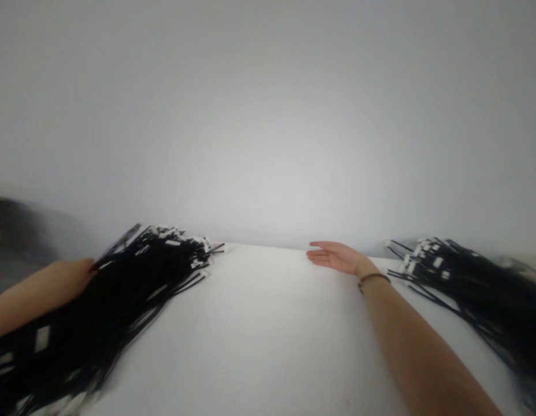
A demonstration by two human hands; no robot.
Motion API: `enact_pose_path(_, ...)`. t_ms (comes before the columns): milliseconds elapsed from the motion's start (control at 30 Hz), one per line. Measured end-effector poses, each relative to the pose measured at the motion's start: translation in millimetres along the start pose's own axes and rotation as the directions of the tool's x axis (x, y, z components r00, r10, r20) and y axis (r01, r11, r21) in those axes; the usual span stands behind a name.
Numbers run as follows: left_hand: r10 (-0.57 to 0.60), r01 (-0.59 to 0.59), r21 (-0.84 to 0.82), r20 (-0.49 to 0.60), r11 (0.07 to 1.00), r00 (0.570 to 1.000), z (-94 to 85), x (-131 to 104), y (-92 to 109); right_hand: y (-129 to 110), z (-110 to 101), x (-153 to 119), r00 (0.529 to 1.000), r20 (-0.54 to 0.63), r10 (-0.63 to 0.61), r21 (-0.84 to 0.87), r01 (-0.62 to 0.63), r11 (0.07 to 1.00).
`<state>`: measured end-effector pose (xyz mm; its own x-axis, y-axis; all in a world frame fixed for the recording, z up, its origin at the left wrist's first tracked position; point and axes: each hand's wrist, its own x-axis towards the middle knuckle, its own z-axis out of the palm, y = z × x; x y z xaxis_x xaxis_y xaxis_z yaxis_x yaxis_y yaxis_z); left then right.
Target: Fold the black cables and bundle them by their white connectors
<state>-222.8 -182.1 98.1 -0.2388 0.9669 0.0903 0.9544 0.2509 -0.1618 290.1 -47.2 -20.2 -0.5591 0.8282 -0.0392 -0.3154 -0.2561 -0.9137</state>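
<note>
At the left, my left hand [72, 276] is on the upper edge of a thick bundle of black cords [137, 289] with white ends. The fingers disappear among the cords and appear closed on them. The loose ends fan out over the white table. My right hand [335, 256] is open, with its fingers stretched out to the left and nothing in it. It is over the far edge of the table, and a thin bracelet [374, 279] circles the wrist. Right of this wrist lies a second bundle of black cords [471, 283], also with white ends.
The white table [268, 323] stretches between the two bundles. A plain pale wall [268, 127] rises right behind its far edge. A blurred dark shape [11, 231] stands at the far left, too unclear to name.
</note>
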Motion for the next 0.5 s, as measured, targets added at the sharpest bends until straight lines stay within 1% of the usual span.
enact_pose_path(67,0.031,-0.031,0.021,0.032,0.999,0.999,6.8,9.7,-11.3,0.4,-1.1,0.3,1.0,0.005,-0.005,0.003,0.005,1.0)
enact_pose_path(133,0.011,-0.012,0.035,0.039,0.999,0.999,14.0,17.9,-20.6,1.1,-2.6,1.2,1.0,0.009,-0.005,0.011,0.005,1.0)
enact_pose_path(200,0.001,-0.001,0.003,0.041,1.0,0.999,17.2,21.1,-24.4,1.6,-4.0,2.3,1.0,0.011,0.0,0.017,0.0,1.0)
enact_pose_path(300,0.092,-0.091,-0.063,0.013,0.994,0.996,11.8,16.6,-19.4,1.9,-5.0,3.5,1.0,0.004,0.012,0.013,-0.012,1.0)
enact_pose_path(400,0.207,-0.207,-0.101,-0.008,0.973,0.978,2.2,10.0,-11.3,1.7,-4.7,3.5,1.0,-0.002,0.012,0.013,-0.012,1.0)
enact_pose_path(467,0.246,-0.245,-0.094,-0.005,0.965,0.969,-0.9,8.3,-8.6,1.4,-4.1,3.1,1.0,-0.001,0.01,0.022,-0.01,1.0)
enact_pose_path(500,0.248,-0.25,-0.073,-0.035,0.966,0.968,-1.1,8.1,-7.4,1.2,-3.7,2.8,1.0,-0.001,0.01,0.028,-0.01,1.0)
